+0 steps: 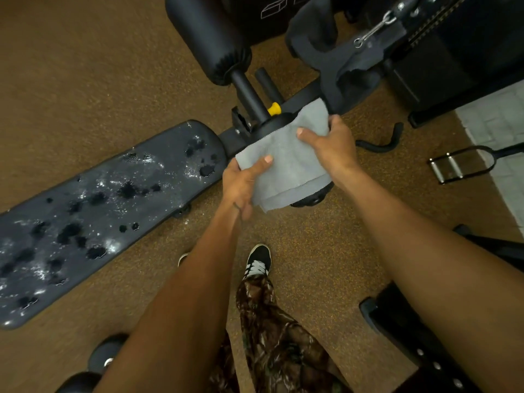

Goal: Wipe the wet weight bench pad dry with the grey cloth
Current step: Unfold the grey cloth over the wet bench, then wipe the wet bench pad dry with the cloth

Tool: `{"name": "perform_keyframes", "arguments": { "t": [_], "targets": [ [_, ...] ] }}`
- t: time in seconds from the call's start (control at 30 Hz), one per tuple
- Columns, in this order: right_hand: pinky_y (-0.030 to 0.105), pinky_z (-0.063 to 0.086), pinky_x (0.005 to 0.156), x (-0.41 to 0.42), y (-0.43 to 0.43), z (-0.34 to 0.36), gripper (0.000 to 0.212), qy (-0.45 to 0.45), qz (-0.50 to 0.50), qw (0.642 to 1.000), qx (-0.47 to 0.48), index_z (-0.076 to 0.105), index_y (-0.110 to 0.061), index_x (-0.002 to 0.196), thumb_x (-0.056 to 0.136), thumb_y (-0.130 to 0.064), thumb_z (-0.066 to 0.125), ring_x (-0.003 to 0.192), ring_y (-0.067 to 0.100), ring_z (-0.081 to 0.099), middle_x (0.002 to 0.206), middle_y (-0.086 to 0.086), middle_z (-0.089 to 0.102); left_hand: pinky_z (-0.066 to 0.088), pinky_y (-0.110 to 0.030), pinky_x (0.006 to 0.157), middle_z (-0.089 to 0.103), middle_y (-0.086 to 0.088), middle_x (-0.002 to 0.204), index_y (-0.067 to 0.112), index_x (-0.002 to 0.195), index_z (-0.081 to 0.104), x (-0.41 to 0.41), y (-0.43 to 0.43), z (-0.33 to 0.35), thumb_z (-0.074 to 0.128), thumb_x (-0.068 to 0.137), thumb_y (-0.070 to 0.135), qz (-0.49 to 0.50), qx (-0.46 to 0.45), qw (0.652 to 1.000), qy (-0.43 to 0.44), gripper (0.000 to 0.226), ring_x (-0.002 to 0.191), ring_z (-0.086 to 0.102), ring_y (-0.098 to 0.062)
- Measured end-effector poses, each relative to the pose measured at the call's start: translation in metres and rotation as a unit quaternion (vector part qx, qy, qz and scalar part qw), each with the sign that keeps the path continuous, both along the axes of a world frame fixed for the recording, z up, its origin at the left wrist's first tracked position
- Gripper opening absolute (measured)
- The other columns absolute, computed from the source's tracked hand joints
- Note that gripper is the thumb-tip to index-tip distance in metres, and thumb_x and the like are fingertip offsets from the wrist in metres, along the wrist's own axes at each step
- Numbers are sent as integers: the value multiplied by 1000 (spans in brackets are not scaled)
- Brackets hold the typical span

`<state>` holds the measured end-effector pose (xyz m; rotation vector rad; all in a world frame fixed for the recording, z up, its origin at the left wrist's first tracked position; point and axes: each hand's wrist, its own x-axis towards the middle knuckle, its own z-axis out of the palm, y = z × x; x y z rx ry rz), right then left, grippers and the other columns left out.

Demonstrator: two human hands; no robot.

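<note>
Gym floor (85,80) of brown speckled rubber, seen from above; pale tiles (499,123) adjoin it at the right edge. The weight bench pad (99,211), dark and elongated, runs from lower left toward the centre, its surface covered with water droplets and glistening wet patches. Beyond its upper end stand a black foam roller (207,38) on a steel post and a yellow adjustment knob (274,108). A white line drawing of a box (273,9) is printed on dark equipment at the top; no lettering is legible. A metal cable handle (459,163) lies on the floor at right. The grey cloth (289,160), folded in layers, is held above the bench frame just beyond the pad's upper end, apart from the wet surface. The left hand (241,182) pinches the cloth's lower left corner, thumb on top. The right hand (331,143) grips its upper right edge, fingers curled behind. Below, a camouflage trouser leg (272,321) and a black-and-white shoe (258,260) are visible.
</note>
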<state>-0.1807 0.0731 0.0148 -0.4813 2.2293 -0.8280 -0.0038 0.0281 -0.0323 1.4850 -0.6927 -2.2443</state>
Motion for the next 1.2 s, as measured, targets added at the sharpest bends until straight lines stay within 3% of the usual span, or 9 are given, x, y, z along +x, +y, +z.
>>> {"name": "perform_keyframes", "arguments": {
  "t": [0.23, 0.33, 0.47, 0.6, 0.77, 0.9, 1.03, 1.13, 1.2],
  "targets": [
    [44, 57, 89, 34, 10, 22, 45, -13, -32, 999, -37, 66, -22, 111, 74, -46, 73, 98, 15, 67, 109, -5, 70, 59, -51, 89, 74, -13, 114, 3, 120, 64, 24, -6, 23, 78, 86, 10, -5, -82, 996, -28, 38, 103, 72, -29],
    [45, 57, 87, 56, 12, 26, 26, 20, -22, 999, -28, 69, -25, 103, 85, -43, 67, 93, 15, 67, 100, -6, 71, 60, -53, 86, 76, -6, 103, 13, 105, 68, 38, -8, 29, 78, 85, 17, -8, -141, 985, -102, 22, 97, 74, -25],
    [44, 54, 87, 98, 8, 29, 26, 66, 12, 998, -13, 69, -23, 102, 91, -44, 60, 94, 16, 64, 96, -6, 69, 59, -54, 86, 77, 0, 98, 25, 97, 71, 67, -13, 36, 69, 83, 32, -19, -151, 980, -126, 16, 96, 73, -24],
    [29, 48, 78, 147, 3, 31, 30, 88, 69, 994, -20, 69, -26, 115, 94, -45, 57, 98, 13, 62, 101, -7, 69, 58, -61, 83, 75, -5, 105, 31, 101, 68, 92, -19, 62, 49, 103, 34, -56, -165, 982, -79, 19, 102, 71, -31],
    [32, 48, 101, 205, -13, 20, 45, -85, 121, 983, -113, 48, -36, 141, 97, -42, 54, 116, 3, 58, 125, -15, 61, 62, -30, 64, 72, 2, 115, 37, 123, 60, 122, -37, 87, 37, 110, 32, -103, -108, 989, -13, 27, 105, 69, -16],
    [31, 52, 98, 228, -30, 3, 62, -106, 171, 974, -103, 42, -31, 147, 91, -18, 64, 116, 3, 60, 128, -9, 64, 54, -25, 74, 76, 1, 111, 26, 119, 68, 154, -56, 83, 42, 106, 40, -158, -96, 982, -37, 33, 96, 71, -11],
    [36, 57, 88, 240, -46, -13, 39, -95, 71, 989, -89, 56, -24, 135, 98, -13, 52, 104, 11, 65, 116, -3, 67, 49, -9, 69, 70, 3, 114, 18, 124, 68, 178, -74, 72, 48, 103, 22, -248, -177, 950, -63, 28, 98, 66, -5],
    [27, 54, 73, 240, -59, -21, 37, -141, -44, 983, -106, 56, -20, 133, 99, -13, 47, 100, 15, 66, 111, 2, 67, 51, -32, 99, 67, 7, 122, 21, 138, 59, 192, -89, 58, 51, 101, 13, -305, -281, 902, -118, 38, 111, 62, -7],
    [25, 54, 69, 235, -68, -25, 34, -126, -59, 986, -93, 55, -22, 133, 100, -18, 46, 98, 14, 65, 109, 1, 66, 49, -40, 104, 68, 5, 126, 25, 141, 55, 201, -98, 47, 49, 99, 12, -345, -328, 855, -204, 45, 119, 61, -13]
  ]
}}
